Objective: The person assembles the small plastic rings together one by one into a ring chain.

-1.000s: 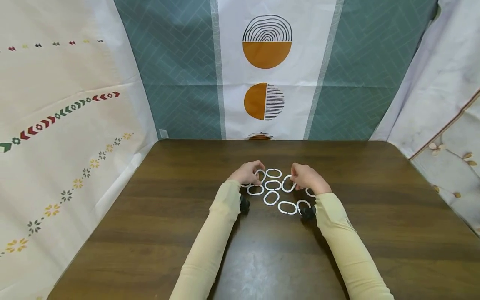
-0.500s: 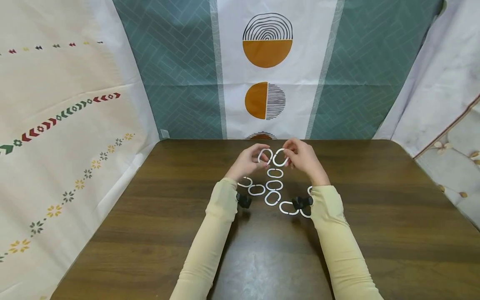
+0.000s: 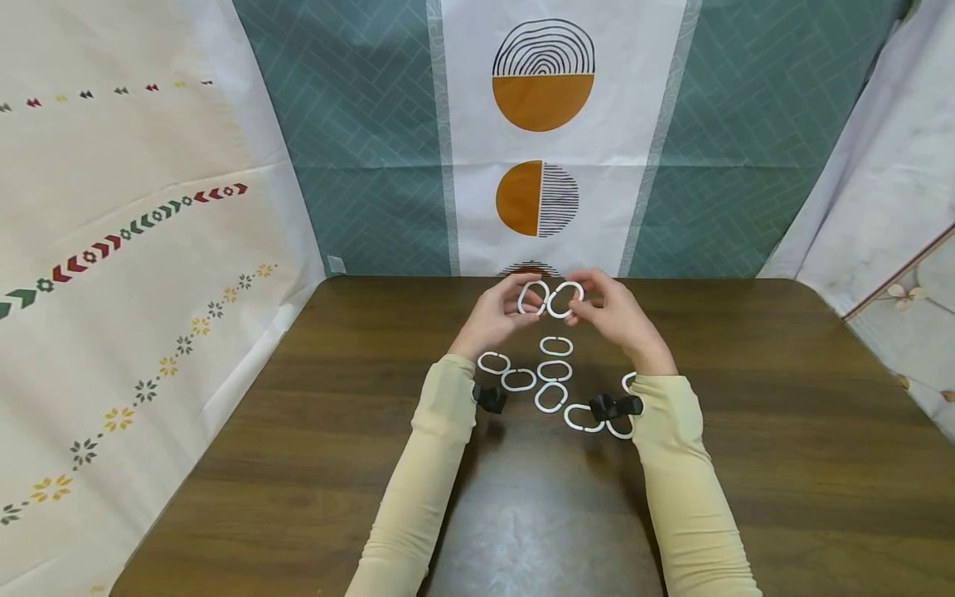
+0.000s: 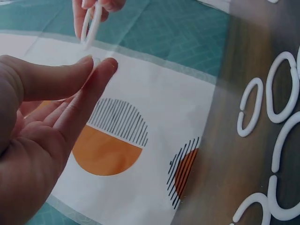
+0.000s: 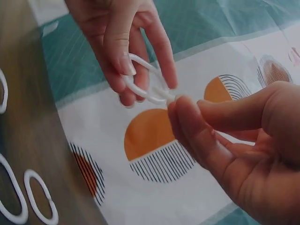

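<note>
My left hand (image 3: 492,317) pinches a white oval plastic link (image 3: 521,300) between thumb and fingers, raised over the far part of the table. Facing it, my right hand (image 3: 618,322) holds a second white link (image 3: 567,284) up at the same height. The two links are edge to edge in the head view; whether they are hooked together I cannot tell. In the right wrist view, the left-hand link (image 5: 151,98) reaches the right fingertips (image 5: 185,105). Much of the right-hand link is hidden there behind those fingers.
Several more white links, such as one oval link (image 3: 555,337) and another link (image 3: 539,398), lie below the hands on the brown wooden table (image 3: 298,464). Some are partly hidden by the right wrist camera (image 3: 615,407) and sleeve. A patterned cloth (image 3: 358,166) hangs behind the far edge.
Both hands have lifted a link each off the table, moved away from the body and come together. In the last half second the links have closed in on each other slightly.
</note>
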The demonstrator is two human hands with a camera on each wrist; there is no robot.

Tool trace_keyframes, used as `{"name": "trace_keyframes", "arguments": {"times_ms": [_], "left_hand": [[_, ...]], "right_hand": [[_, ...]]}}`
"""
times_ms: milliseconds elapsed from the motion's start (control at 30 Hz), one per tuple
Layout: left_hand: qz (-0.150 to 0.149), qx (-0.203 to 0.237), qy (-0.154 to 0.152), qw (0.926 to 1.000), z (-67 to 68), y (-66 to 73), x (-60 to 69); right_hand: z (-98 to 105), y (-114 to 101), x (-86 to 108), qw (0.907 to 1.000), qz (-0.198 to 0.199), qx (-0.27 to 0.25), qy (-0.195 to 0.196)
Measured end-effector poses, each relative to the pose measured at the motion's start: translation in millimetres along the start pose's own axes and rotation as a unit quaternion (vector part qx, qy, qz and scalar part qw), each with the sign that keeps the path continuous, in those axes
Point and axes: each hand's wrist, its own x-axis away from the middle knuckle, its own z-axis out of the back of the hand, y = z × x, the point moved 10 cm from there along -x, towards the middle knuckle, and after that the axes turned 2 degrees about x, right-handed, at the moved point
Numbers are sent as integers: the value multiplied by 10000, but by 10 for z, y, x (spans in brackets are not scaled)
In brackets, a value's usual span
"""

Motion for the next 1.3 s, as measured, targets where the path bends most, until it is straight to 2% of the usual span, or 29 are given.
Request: {"name": "trace_keyframes", "arguments": {"times_ms": [167,333,500,700,800,967,1300], "left_hand": [[-376,208,164,9989,56,116,29],[-629,411,284,9968,107,164,53],[-791,633,261,9945,117,197,58],[-882,866,138,9922,109,229,72],[-902,908,113,9917,110,249,82],[-915,929,69,9914,106,267,91],[-898,953,-94,9913,61,303,89]], "right_hand": [[-72,9,8,9958,75,-863,-279],[-143,95,-4,9896,-35,-1348,-495],[-153,167,-14,9845,-264,-1641,-569],[-175,184,-5,9701,-397,-2302,-652],[-192,178,0,9661,-441,-2425,-770],[-206,162,10,9663,-514,-2350,-917],[-174,106,31,9618,-566,-2513,-928]]}}
